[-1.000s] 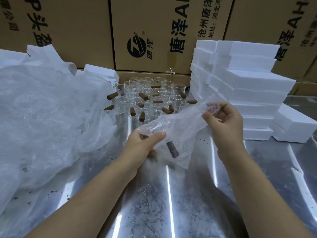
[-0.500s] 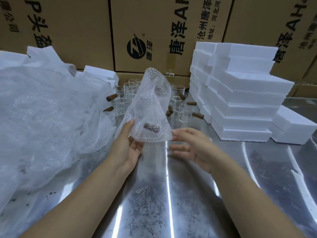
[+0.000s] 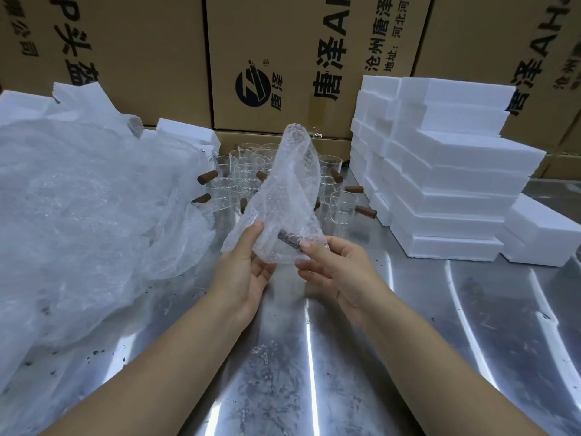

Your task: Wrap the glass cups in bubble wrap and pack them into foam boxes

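Cardboard cartons (image 3: 151, 73) w/ printed Chinese text stacked behind; shiny metal table (image 3: 408, 357), dark specks.

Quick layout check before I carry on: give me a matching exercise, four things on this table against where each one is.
Things:
1. wrapped cup
2. bare glass cups
3. foam boxes
4. loose bubble wrap heap

Places:
A. stacked on the right of the table
B. piled on the table's left
C. held between the left hand and the right hand
D. standing at the back centre, in front of the cartons

Pairs: 1-C, 2-D, 3-A, 4-B.
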